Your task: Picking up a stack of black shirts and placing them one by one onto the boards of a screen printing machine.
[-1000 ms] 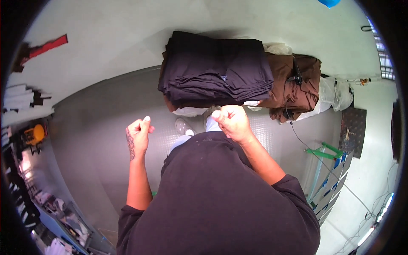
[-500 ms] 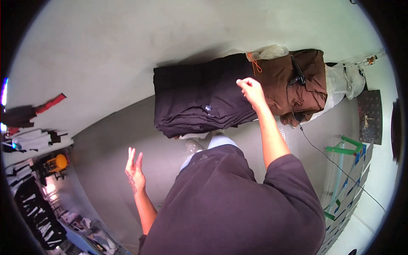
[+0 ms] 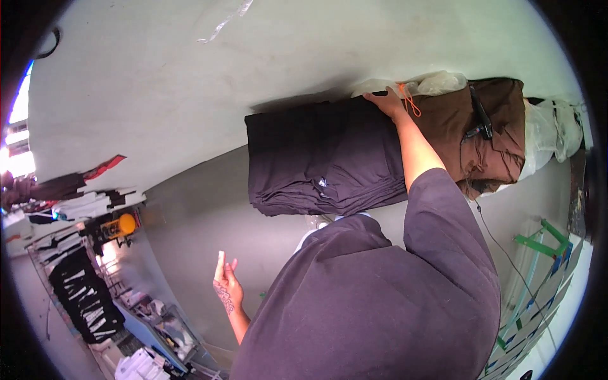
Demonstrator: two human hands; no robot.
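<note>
A thick stack of folded black garments (image 3: 316, 149) lies in front of me, with a small white mark on its upper face near the front edge. My right hand (image 3: 384, 104) is at the far right corner of this stack, its fingers closed over the edge of the black cloth. Out to the left my left hand (image 3: 228, 286) hangs in the air, fingers stretched out, holding nothing. Beside the stack on the right is a bundle of brown fabric (image 3: 443, 123), with a black hand-held tool (image 3: 481, 119) and its cable lying on top.
Clear plastic bags (image 3: 538, 136) and an orange cord (image 3: 410, 101) sit around the brown bundle. The cable (image 3: 506, 250) runs toward a green-framed rack (image 3: 544, 244) at right. On the left are a yellow round part (image 3: 127, 223) and a rack with black cloth (image 3: 85, 294).
My right hand has moved from above the black stack to its far edge and closed there. My left hand has dropped lower. The view has shifted, so the stacks sit farther right.
</note>
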